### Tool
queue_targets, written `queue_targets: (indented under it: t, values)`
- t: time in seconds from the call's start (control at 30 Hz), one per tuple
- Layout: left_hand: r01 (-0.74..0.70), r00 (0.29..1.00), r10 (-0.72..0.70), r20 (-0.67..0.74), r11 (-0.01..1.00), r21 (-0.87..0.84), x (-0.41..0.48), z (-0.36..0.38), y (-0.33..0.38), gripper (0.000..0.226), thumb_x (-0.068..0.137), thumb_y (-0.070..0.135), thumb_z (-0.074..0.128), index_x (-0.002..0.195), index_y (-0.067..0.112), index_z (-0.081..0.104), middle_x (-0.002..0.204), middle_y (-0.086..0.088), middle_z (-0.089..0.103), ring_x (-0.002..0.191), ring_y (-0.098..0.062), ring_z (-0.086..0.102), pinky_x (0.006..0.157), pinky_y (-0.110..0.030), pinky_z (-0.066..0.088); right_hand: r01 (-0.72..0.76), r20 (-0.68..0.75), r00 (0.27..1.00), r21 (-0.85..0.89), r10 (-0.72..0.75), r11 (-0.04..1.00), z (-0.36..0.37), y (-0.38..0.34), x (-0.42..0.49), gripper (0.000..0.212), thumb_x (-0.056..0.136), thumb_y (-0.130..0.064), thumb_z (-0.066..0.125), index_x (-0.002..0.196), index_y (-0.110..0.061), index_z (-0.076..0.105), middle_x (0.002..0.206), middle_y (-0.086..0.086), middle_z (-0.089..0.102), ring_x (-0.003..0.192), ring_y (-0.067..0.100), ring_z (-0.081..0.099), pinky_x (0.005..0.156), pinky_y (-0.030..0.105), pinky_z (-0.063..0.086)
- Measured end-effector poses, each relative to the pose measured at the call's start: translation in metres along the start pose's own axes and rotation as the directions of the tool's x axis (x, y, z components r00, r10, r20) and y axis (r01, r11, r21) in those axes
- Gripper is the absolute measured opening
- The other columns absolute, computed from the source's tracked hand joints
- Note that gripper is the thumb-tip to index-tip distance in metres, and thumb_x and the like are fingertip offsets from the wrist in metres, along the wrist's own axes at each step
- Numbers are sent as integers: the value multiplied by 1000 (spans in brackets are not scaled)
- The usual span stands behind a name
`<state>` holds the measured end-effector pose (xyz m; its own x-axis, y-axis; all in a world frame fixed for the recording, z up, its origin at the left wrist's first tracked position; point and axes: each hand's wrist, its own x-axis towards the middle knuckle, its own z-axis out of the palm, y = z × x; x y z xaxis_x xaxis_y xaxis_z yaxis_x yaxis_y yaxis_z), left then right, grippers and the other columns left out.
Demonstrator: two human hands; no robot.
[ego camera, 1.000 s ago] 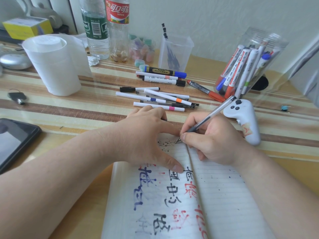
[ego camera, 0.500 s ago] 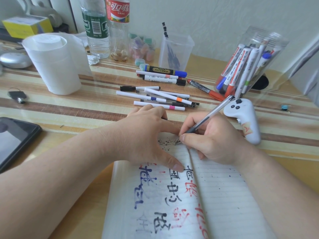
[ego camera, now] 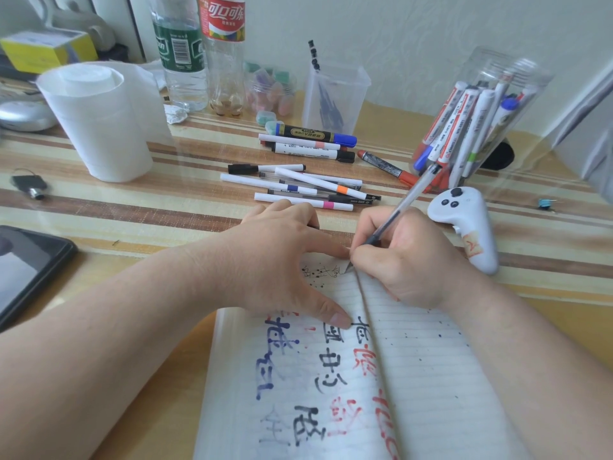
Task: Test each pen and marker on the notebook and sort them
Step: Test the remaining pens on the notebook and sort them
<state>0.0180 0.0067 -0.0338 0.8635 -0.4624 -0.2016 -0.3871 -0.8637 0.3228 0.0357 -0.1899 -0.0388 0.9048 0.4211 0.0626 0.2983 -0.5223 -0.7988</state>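
An open lined notebook (ego camera: 414,376) lies in front of me, its left page full of blue, black and red test marks. My right hand (ego camera: 408,257) grips a clear-barrelled pen (ego camera: 408,197), its tip on the page top near the spine beside small black scribbles. My left hand (ego camera: 282,260) lies flat with spread fingers, pressing the left page down. Several loose pens and markers (ego camera: 305,185) lie on the table beyond my hands. A clear jar (ego camera: 517,88) at the right holds several markers. A clear square cup (ego camera: 335,97) at the back holds one dark pen.
A white game controller (ego camera: 464,224) lies right of my right hand. A white paper roll (ego camera: 99,121), two bottles (ego camera: 202,51), a tablet (ego camera: 26,263) at the left edge, a key (ego camera: 30,187) and a small jar of erasers (ego camera: 272,91) stand around.
The pen tip has shifted slightly along the top line, adding small black marks. My left hand has stayed flat on the page.
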Motion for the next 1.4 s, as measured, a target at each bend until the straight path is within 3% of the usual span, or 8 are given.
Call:
queue_targets:
  t: [0.1, 0.23, 0.3, 0.47, 0.93, 1.13, 1.3, 1.4]
  values:
    - [-5, 1000, 5, 0, 1000, 3, 0, 1, 0, 89, 54, 95, 55, 136, 67, 39, 104, 24, 32, 104, -9, 28, 91, -29, 24, -9, -9, 1000, 57, 10, 998, 0, 2, -1, 12, 77, -6, 64, 67, -9, 59, 42, -5, 45, 35, 11, 41, 40, 20, 32]
    - [-49, 998, 47, -48, 998, -37, -4, 3, -2, 100, 53, 94, 58, 142, 63, 25, 105, 26, 35, 106, -6, 32, 97, -28, 31, -27, -26, 999, 506, 46, 862, -1, 8, -2, 13, 72, -1, 56, 64, -11, 58, 46, 12, 37, 35, 16, 28, 40, 16, 25]
    - [-86, 990, 72, -120, 990, -115, -6, 5, -3, 114, 50, 90, 67, 146, 54, 14, 106, 26, 39, 104, -1, 37, 98, -24, 36, 26, -52, 999, 566, 4, 824, 1, 9, -3, 9, 73, 0, 56, 69, -8, 58, 46, 8, 37, 36, 14, 27, 42, 15, 24]
    - [-151, 973, 96, -210, 953, -262, -11, 7, -3, 133, 49, 72, 85, 148, 52, -3, 105, 24, 44, 100, 9, 44, 77, -13, 39, 153, -42, 988, 462, -151, 874, 6, 3, -7, 8, 77, 2, 58, 84, -1, 60, 51, -12, 55, 41, 1, 47, 47, 9, 34]
    - [-166, 976, 123, -178, 953, -252, -9, 9, -2, 124, 56, 71, 84, 149, 48, 6, 113, 25, 48, 105, 11, 44, 84, -11, 38, 85, -17, 996, 161, -84, 983, 5, 0, -6, 13, 81, -5, 60, 71, 2, 64, 43, -17, 46, 46, 0, 46, 49, 8, 31]
    - [-163, 978, 128, -165, 962, -220, -6, 10, -2, 118, 58, 74, 81, 148, 46, 9, 115, 26, 46, 107, 3, 44, 92, -14, 35, 55, -2, 998, 234, -56, 971, 6, -1, -5, 18, 75, -12, 56, 70, 4, 62, 44, -10, 45, 44, 2, 42, 48, 12, 32]
    - [-167, 978, 134, -162, 963, -211, -7, 9, -2, 119, 59, 74, 80, 150, 45, 8, 113, 28, 44, 102, 21, 36, 79, -8, 34, 67, -3, 998, 209, -68, 975, 5, -4, -4, 19, 73, -7, 53, 69, 9, 62, 44, -16, 48, 48, -1, 48, 50, 7, 33]
    - [-173, 976, 139, -166, 962, -211, -7, 10, -2, 119, 59, 74, 80, 150, 45, 9, 114, 27, 45, 104, 18, 38, 81, -9, 34, 52, 3, 999, 253, -54, 966, 6, -3, -6, 17, 75, -8, 54, 69, 5, 64, 44, -10, 48, 44, 1, 46, 47, 10, 33]
